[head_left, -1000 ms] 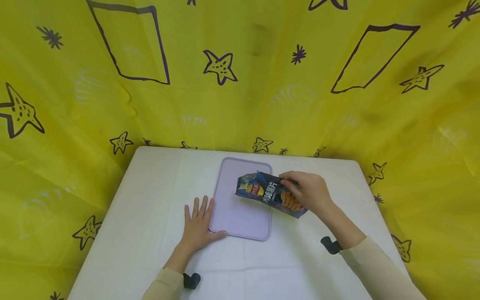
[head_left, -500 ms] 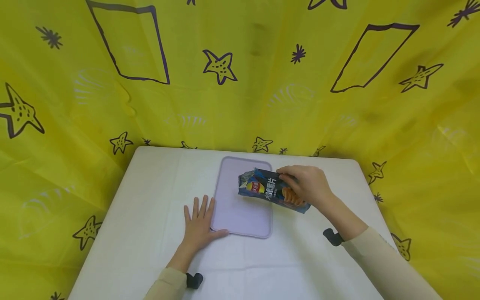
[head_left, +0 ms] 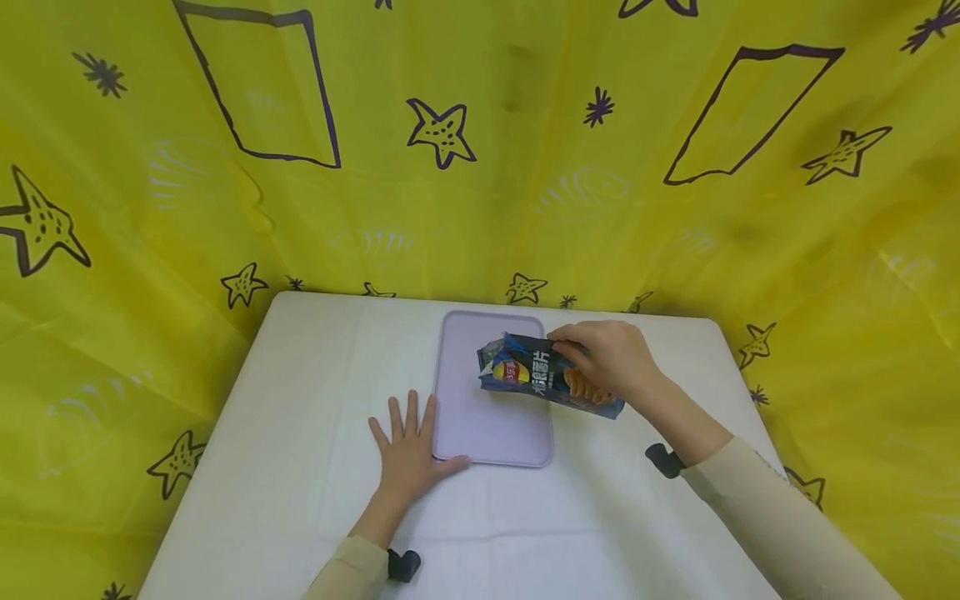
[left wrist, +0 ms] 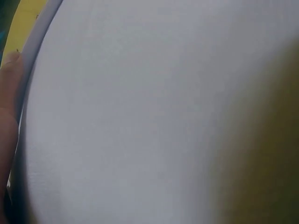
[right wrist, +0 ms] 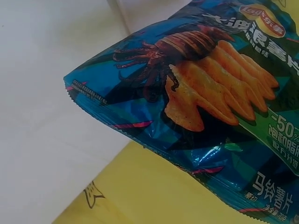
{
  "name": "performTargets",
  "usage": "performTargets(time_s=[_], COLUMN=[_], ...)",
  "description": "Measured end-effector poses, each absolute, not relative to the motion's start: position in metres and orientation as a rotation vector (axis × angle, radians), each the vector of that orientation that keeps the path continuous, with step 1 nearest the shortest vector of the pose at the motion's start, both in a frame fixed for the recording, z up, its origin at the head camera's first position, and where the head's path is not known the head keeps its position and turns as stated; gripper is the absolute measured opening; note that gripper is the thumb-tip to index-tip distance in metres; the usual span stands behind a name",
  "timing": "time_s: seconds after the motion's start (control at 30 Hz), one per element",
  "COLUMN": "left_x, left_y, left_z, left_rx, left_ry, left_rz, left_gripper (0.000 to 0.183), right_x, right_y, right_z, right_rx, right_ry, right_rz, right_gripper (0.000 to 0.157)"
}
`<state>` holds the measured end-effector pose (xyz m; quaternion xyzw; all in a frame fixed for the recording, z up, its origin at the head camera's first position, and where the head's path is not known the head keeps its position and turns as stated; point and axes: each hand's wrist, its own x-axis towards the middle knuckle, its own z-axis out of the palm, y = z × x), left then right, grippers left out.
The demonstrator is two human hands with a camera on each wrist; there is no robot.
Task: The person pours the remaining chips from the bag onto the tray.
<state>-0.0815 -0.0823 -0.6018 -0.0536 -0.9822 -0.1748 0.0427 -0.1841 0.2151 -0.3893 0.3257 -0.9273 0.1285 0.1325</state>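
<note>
My right hand [head_left: 611, 358] pinches the upper edge of a dark blue bag of potato chips [head_left: 536, 377] in the head view. The bag hangs tilted over the right part of a lilac tray [head_left: 487, 433], its right end past the tray's side. In the right wrist view, the chip bag [right wrist: 210, 98] shows printed ridged chips and a squid; the hand is not seen there. My left hand [head_left: 408, 467] lies with fingers spread at the tray's front left corner, its thumb along the front edge. Part of the left hand [left wrist: 9, 98] shows at the left wrist view's left border.
A white-covered table [head_left: 300, 433] bears the tray. Yellow curtain [head_left: 480, 225] with starfish drawings hangs behind the table and along both sides. Dark wrist-worn devices [head_left: 663, 460] show on both wrists.
The tray has slid slightly right and away from me, my left hand moving right with it. My right hand and the chip bag have risen slightly in the head view.
</note>
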Motion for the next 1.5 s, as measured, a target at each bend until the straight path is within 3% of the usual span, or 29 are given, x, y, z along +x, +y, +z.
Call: performTargets(time_s=[1.27, 1.5], left_x=[-0.081, -0.082], left_y=[-0.083, -0.084], left_z=[-0.602, -0.603], left_rx=[-0.169, -0.167], left_ry=[-3.049, -3.061], left_rz=[-0.537, -0.524], left_gripper=[0.118, 0.119], right_x=[-0.197, -0.2], right_y=[0.196, 0.198], right_z=[-0.362, -0.358], right_rx=[1.132, 1.177], right_ry=[-2.755, -2.697], right_rz=[0.225, 0.255], right_gripper=[0.014, 0.025])
